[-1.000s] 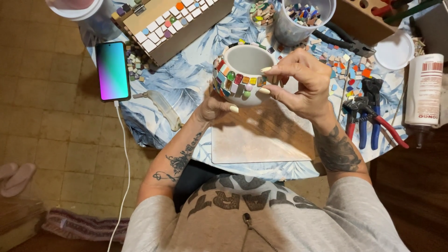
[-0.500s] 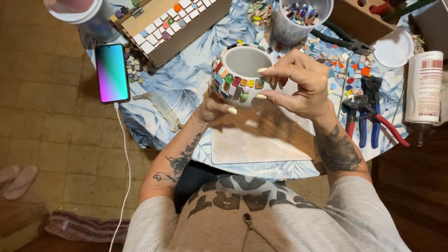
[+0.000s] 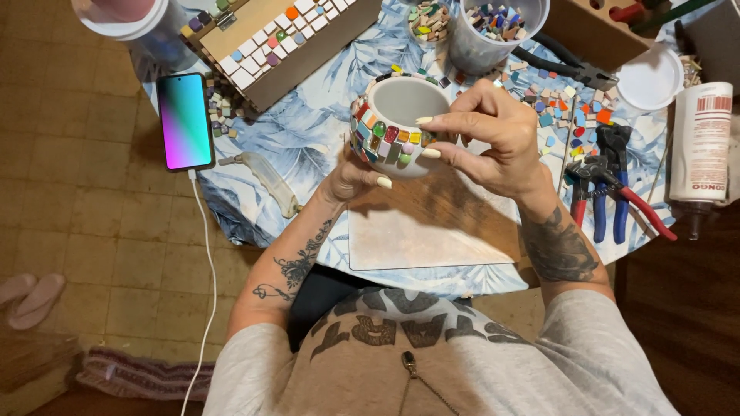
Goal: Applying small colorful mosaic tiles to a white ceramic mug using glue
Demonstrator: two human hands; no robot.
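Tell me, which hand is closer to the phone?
Left. The left hand cups the pot from below on the side toward the phone. The right hand holds the pot's far side, farther from the phone.

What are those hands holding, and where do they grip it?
A small mosaic-tiled pot: the left hand cups its underside, and the right hand presses fingertips on its tiled side near the rim.

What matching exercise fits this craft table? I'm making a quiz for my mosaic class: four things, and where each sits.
Things:
1. mosaic pot
2. phone
3. pliers
4. tub of tiles

Places:
A. far edge of the table, behind the pot
B. held between both hands
C. table's left edge, cable plugged in
D. right of the right hand

Pairs: 1-B, 2-C, 3-D, 4-A
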